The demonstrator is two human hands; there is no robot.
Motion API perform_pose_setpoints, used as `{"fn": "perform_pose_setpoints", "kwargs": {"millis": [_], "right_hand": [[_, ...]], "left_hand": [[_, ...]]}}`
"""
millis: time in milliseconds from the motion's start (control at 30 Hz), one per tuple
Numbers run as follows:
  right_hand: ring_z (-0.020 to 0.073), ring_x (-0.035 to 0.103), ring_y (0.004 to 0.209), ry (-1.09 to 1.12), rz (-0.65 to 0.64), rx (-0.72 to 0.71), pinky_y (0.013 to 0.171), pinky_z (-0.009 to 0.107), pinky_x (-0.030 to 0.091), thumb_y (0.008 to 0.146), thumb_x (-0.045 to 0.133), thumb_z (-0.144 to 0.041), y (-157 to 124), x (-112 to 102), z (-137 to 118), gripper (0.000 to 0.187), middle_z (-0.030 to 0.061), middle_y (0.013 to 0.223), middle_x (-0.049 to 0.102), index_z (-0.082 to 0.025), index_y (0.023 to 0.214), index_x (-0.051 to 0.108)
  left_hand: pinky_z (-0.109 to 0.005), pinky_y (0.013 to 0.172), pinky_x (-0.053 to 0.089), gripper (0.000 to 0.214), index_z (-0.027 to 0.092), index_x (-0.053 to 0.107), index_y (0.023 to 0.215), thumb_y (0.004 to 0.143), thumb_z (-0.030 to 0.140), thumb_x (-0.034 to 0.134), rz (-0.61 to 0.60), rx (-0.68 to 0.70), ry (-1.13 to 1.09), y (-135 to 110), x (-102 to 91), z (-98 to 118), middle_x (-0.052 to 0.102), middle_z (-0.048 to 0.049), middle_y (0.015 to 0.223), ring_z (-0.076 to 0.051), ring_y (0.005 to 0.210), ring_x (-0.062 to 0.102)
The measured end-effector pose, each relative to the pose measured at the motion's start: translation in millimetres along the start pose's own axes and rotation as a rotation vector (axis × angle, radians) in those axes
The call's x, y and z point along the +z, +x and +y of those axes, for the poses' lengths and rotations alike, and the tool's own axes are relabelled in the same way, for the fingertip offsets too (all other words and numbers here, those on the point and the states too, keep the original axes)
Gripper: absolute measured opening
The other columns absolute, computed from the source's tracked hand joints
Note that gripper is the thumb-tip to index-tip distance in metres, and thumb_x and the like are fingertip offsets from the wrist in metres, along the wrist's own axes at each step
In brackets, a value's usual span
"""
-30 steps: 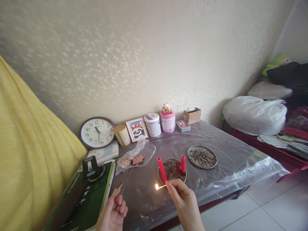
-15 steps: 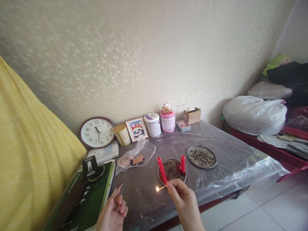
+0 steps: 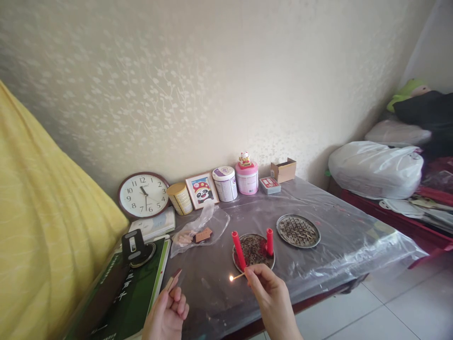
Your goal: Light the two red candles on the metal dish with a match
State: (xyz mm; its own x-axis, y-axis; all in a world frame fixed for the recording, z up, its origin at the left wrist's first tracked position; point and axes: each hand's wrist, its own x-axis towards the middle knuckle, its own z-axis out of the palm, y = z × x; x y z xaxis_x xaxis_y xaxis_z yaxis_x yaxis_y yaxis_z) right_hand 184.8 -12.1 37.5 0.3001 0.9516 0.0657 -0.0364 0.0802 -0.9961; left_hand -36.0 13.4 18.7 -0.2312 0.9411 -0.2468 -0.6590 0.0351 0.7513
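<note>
Pinched between thumb and fingers of my right hand (image 3: 271, 295) is a burning match (image 3: 236, 276), its flame pointing left. Just beyond that hand, a taller red candle (image 3: 238, 250) leans a little and a shorter red candle (image 3: 269, 242) stands upright, both unlit, on a round metal lid (image 3: 254, 257) covered in dark residue. My left hand (image 3: 168, 309) is closed on a small matchbox (image 3: 173, 278), seen edge-on with its dark side showing. That hand is beside the green book (image 3: 141, 288), apart from the candles.
A second round lid (image 3: 298, 231) with used matchsticks lies right of the candles. A plastic bag (image 3: 201, 231) with small boxes sits behind my left hand. Along the wall stand a clock (image 3: 143, 195), tins (image 3: 225, 184), a picture frame (image 3: 202, 190) and a cardboard box (image 3: 283, 170).
Almost nothing differs. The view has shifted very slightly; both hands keep their places and the match still burns.
</note>
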Motion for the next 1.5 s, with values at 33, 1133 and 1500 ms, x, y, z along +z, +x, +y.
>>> {"fn": "perform_pose_setpoints", "kwargs": {"millis": [33, 1133, 1500], "right_hand": [[0.014, 0.038, 0.06, 0.002, -0.001, -0.002, 0.054, 0.024, 0.03, 0.08, 0.059, -0.055, 0.0, 0.2, 0.3, 0.038, -0.0004, 0.063, 0.047, -0.018, 0.073, 0.064], [0.0127, 0.047, 0.055, 0.14, 0.199, -0.154, 0.049, 0.023, 0.037, 0.076, 0.068, -0.047, 45.7, -18.3, -57.3, 0.034, 0.002, 0.06, 0.058, -0.014, 0.081, 0.07], [0.0125, 0.046, 0.051, 0.134, 0.233, -0.133, 0.047, 0.023, 0.038, 0.068, 0.073, -0.046, 47.7, -7.2, -63.1, 0.032, 0.0003, 0.055, 0.054, -0.016, 0.077, 0.071]], "left_hand": [[-0.023, 0.042, 0.038, 0.039, 0.019, 0.073, 0.09, 0.06, 0.042, 0.08, 0.004, 0.002, -0.004, 0.2, 0.0, -0.1, 0.05, 0.001, 0.062, -0.011, 0.05, 0.04], [-0.024, 0.042, 0.036, 0.044, 0.019, 0.074, 0.085, 0.051, 0.045, 0.084, 0.013, -0.073, 0.02, 6.3, 6.9, -7.8, 0.053, 0.0008, 0.059, -0.01, 0.048, 0.04], [-0.024, 0.042, 0.036, 0.049, 0.02, 0.075, 0.089, 0.048, 0.047, 0.084, 0.035, -0.098, 0.002, 10.2, -0.5, -3.5, 0.054, 0.0, 0.059, -0.011, 0.048, 0.039]]}}
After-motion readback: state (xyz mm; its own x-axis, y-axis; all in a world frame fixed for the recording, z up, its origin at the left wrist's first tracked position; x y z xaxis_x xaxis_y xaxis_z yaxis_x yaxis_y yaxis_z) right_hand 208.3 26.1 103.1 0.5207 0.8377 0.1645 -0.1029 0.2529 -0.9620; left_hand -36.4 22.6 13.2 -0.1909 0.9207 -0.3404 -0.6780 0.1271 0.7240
